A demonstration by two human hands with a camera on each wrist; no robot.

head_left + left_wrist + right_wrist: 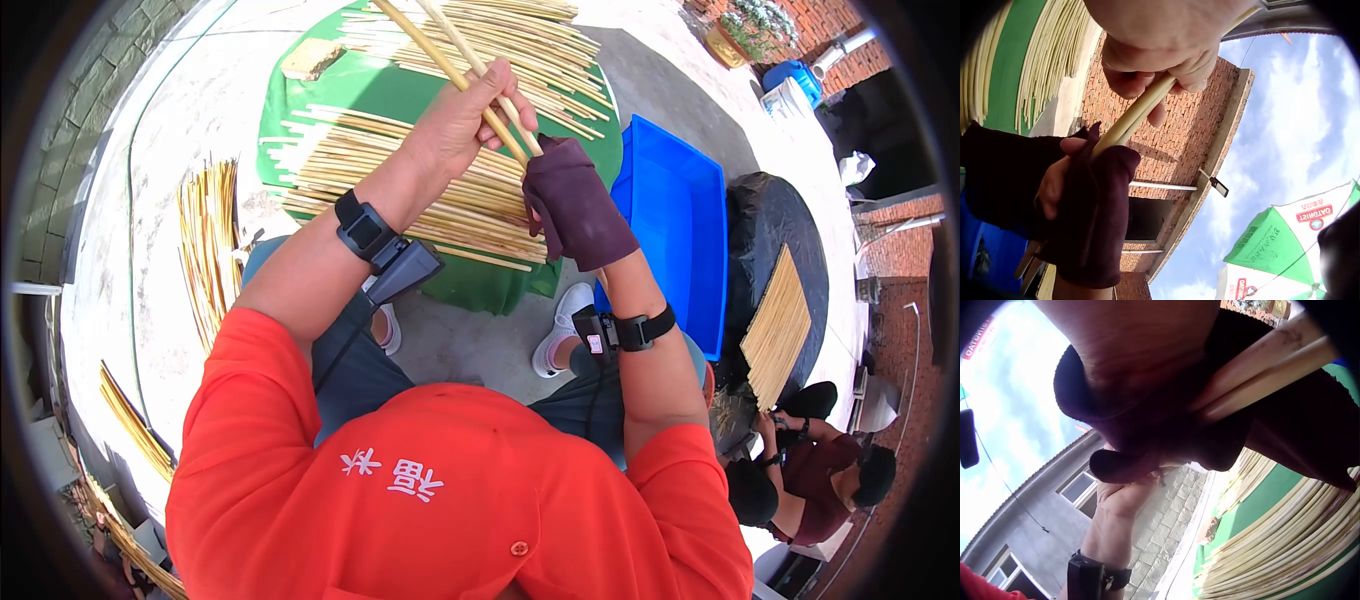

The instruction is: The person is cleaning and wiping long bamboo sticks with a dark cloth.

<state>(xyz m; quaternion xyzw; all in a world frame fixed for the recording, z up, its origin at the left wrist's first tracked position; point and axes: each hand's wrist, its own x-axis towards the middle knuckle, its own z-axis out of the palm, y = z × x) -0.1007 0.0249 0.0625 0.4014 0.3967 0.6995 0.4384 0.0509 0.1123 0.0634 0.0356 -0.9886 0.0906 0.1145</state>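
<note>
Two long pale wooden sticks (428, 45) slant upward above the green table, crossing close together. My left hand (465, 118) grips them, its bare fingers curled round both in the left wrist view. Lower down, a maroon cloth (580, 200) wraps the sticks and covers most of my right hand (1054, 187), which grips them through it. Some bare fingers show beside the cloth. In the right wrist view the stick ends (1266, 378) come out of the cloth's other side. Below the hands, rows of similar sticks (370, 165) lie on the green cover (375, 90).
A blue bin (705, 240) stands to the right of the table. Beyond it, a flat bundle of sticks (780, 325) lies on a black-covered round surface (760, 220), near another person (820, 470). More sticks (208, 240) lie at left. A tan block (312, 60) sits on the table.
</note>
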